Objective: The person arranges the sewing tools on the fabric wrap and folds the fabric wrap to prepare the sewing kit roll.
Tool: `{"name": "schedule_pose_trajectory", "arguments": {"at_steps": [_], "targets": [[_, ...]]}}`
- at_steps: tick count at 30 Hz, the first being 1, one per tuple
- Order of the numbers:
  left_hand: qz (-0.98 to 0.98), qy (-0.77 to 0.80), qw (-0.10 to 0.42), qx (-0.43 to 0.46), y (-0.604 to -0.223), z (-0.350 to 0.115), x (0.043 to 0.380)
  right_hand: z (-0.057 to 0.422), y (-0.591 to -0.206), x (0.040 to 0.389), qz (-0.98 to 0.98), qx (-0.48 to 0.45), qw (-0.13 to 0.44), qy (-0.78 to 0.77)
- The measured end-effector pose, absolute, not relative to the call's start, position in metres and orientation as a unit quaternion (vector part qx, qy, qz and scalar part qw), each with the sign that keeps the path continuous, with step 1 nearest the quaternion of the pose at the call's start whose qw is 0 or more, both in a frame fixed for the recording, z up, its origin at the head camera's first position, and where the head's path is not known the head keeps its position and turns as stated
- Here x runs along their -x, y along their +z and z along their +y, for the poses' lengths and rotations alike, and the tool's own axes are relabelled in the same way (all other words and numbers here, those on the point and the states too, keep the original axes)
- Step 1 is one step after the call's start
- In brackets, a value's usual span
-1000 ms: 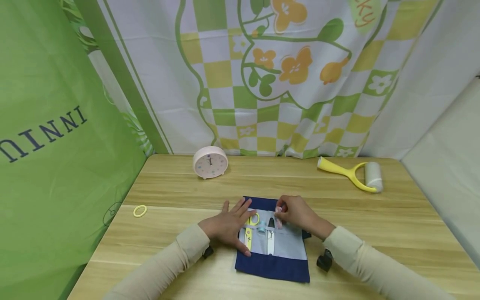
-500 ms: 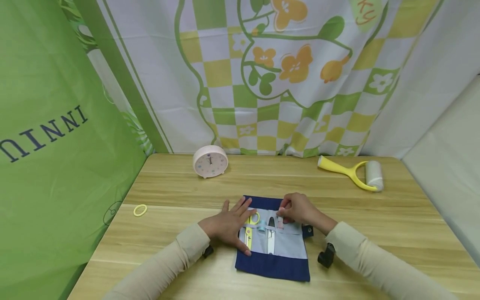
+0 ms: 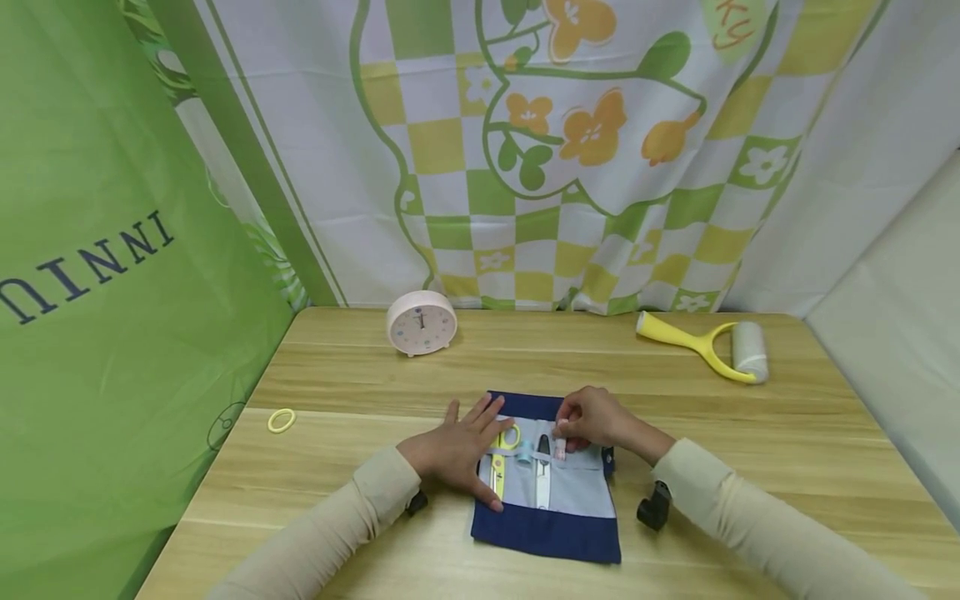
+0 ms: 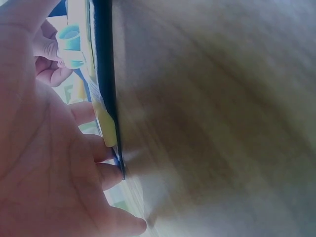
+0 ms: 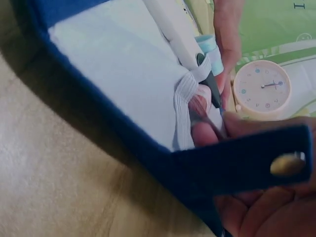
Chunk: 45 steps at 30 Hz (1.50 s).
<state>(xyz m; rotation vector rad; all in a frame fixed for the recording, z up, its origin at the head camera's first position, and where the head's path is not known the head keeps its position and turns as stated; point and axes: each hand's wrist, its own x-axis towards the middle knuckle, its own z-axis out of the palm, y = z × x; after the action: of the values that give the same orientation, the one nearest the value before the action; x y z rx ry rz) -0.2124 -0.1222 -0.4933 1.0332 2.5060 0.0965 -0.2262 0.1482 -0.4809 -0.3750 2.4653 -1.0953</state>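
Observation:
A navy fabric pouch (image 3: 543, 533) with a grey lining lies unfolded on the table. Yellow scissors (image 3: 497, 475), a light blue hollow spool (image 3: 524, 452) and a slim white tool with a black end (image 3: 542, 483) sit in a row under its elastic band (image 5: 182, 111). My left hand (image 3: 457, 450) rests spread across the pouch's left side, overlapping the scissors. Thumb and fingers of my right hand (image 3: 596, 417) pinch a small pink piece (image 5: 200, 101) at the band, right of the white tool. Fingers partly hide this piece, and I cannot tell its kind.
A navy strap with a metal snap (image 5: 289, 164) sticks out at the pouch's right edge, in front of my right hand. Behind stand a pink clock (image 3: 422, 323) and a yellow-handled lint roller (image 3: 701, 343). A yellow ring (image 3: 281, 420) lies at the left.
My right hand has shifted slightly right with the pink piece, which now sits lower at the band. The snap strap has moved a little. My left hand has stayed in place.

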Motion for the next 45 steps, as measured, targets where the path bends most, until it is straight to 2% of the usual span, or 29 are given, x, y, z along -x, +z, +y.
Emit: {"name": "schedule_pose_trajectory", "arguments": {"at_steps": [4, 10, 19, 27, 30, 36, 45], "targets": [[0.902, 0.032, 0.211, -0.374, -0.494, -0.122, 0.213, 0.151, -0.485, 0.230, 0.867, 0.150, 0.229, -0.417], [0.903, 0.030, 0.214, -0.373, -0.494, -0.122, 0.214, 0.150, -0.489, 0.232, 0.862, 0.132, 0.232, -0.431], [0.903, 0.032, 0.212, -0.373, -0.496, -0.123, 0.214, 0.149, -0.488, 0.234, 0.848, 0.124, 0.284, -0.430], [0.902, 0.035, 0.215, -0.373, -0.498, -0.122, 0.214, 0.156, -0.485, 0.236, 0.841, 0.165, 0.316, -0.407], [0.902, 0.037, 0.213, -0.373, -0.498, -0.122, 0.214, 0.160, -0.481, 0.238, 0.844, 0.188, 0.310, -0.394], [0.903, 0.034, 0.207, -0.376, -0.499, -0.123, 0.214, 0.163, -0.481, 0.241, 0.864, 0.215, 0.263, -0.372], [0.904, 0.030, 0.202, -0.375, -0.499, -0.123, 0.214, 0.161, -0.483, 0.241, 0.827, 0.261, 0.310, -0.390]]}}
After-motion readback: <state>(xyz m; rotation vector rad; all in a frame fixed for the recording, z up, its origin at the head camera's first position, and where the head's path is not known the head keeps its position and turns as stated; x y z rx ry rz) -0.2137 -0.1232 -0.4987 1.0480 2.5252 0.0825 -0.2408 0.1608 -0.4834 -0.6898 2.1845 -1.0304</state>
